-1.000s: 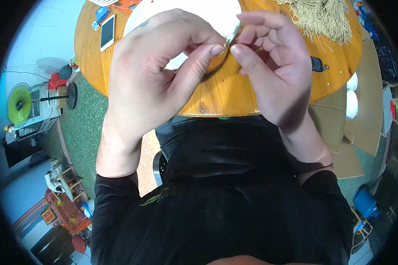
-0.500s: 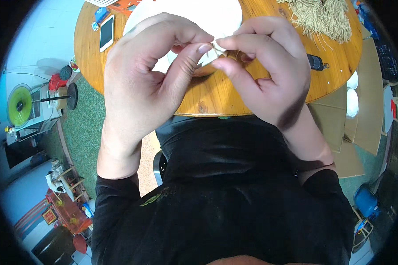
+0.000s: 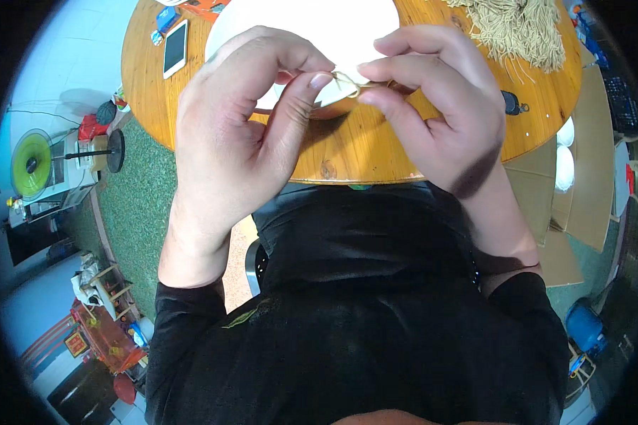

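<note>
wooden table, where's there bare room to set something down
Wooden table: bare strips show along the near edge between left hand and right hand, and nearer than the phone, left of the left hand. Crowded: far left, phone and blue packet; far right, tan yarn.

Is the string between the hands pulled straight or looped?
Looped: the thin tan string bends round into a small loop beside the right fingers.

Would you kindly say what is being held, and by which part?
A thin tan string; left hand and right hand pinch opposite sides of its loop.
</note>
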`<move>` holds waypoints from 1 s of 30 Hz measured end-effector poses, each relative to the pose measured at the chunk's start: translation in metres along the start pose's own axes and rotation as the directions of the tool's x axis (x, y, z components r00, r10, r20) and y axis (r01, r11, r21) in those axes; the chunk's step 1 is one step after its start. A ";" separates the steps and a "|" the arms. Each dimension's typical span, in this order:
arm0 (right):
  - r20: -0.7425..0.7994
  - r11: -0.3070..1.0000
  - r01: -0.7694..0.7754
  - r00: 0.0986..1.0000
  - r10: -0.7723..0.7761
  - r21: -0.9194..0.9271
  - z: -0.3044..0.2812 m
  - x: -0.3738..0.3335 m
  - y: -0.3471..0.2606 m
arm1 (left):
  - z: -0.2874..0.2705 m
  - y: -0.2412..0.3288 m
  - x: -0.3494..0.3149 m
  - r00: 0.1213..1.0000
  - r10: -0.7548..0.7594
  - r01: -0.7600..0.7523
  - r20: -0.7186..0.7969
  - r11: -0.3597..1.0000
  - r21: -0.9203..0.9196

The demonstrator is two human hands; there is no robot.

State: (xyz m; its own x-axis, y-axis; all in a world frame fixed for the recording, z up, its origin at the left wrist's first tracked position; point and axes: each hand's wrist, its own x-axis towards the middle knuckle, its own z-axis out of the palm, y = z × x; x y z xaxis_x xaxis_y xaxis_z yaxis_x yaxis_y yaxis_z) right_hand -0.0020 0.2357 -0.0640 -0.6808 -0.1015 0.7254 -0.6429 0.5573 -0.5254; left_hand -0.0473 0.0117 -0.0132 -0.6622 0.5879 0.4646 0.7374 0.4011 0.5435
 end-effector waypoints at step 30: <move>-0.408 0.842 0.463 0.850 -0.334 0.276 0.030 0.028 0.032 | 0.006 0.016 -0.029 0.990 0.138 -0.140 0.025 0.986 0.086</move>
State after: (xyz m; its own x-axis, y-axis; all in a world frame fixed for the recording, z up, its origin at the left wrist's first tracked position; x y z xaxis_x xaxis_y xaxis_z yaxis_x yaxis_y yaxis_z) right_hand -0.0516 0.2262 -0.0736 -0.2206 0.0643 0.9732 -0.9538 0.1943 -0.2291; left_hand -0.0151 0.0053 -0.0225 -0.5503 0.6550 0.5178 0.8315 0.3735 0.4112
